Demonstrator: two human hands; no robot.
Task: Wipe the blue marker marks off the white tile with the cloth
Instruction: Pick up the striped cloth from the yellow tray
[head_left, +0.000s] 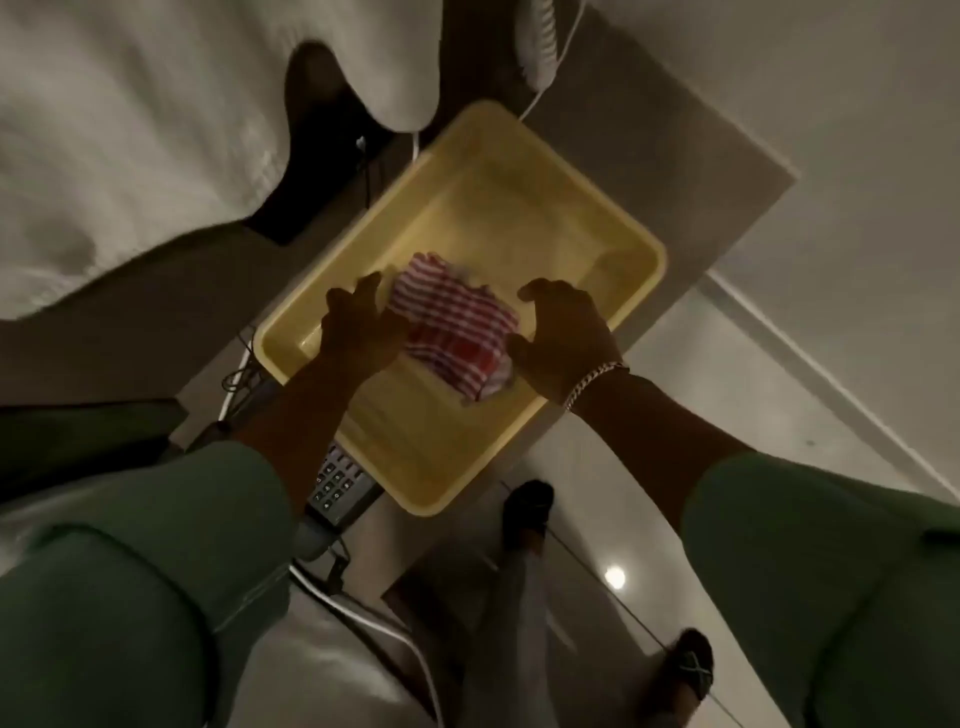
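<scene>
While both hands, left (358, 327) and right (563, 338), hover spread and empty-gripped beside the red-striped cloth (452, 332) in the yellow plastic tray (597, 228), no tile shows; a careless grab risks tipping it.

Tray: we see a yellow plastic tray (613, 249) lying askew on a small pale table (701, 156), reaching its near edge.
Keypad: a dark keypad device (340, 486) pokes out beneath the tray's near-left edge.
Cable: a white cable (384, 631) runs below it.
Bedding: white bedding (130, 130) fills our upper left.
Floor: glossy tiles (613, 551).
</scene>
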